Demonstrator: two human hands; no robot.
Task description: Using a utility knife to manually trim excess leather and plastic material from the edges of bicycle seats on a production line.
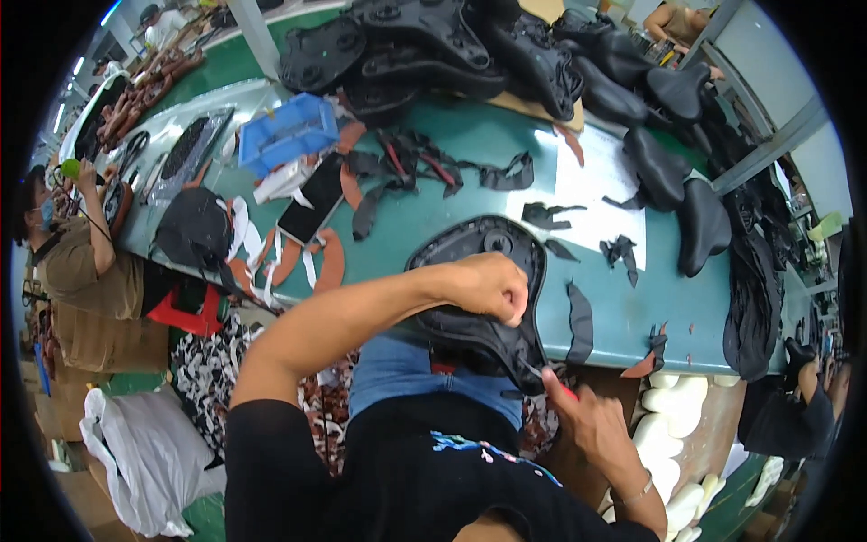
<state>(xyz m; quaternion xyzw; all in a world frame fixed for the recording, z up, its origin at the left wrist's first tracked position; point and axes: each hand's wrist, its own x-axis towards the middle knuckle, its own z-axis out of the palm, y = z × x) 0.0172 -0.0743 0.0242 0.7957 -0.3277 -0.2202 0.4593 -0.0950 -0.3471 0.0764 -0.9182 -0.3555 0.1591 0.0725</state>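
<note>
A black bicycle saddle [424, 271] lies underside up at the near edge of the table, its narrow nose toward my body. My left hand [492, 287] is closed in a fist over the middle of the saddle; whatever its fingers grip is hidden beneath them. In my right hand [591, 423] is a red-handled tool [567, 392] with a thin metal blade. Its tip touches or nearly touches the saddle's nose. A dark strip of cover material [579, 323] lies right of the saddle.
Black saddles [424, 36] are piled at the back, and more [703, 226] lie at the right. Scraps [397, 172], a phone [312, 199] and a blue bin [287, 134] are on the green table [632, 330]. A co-worker [81, 262] is at the left.
</note>
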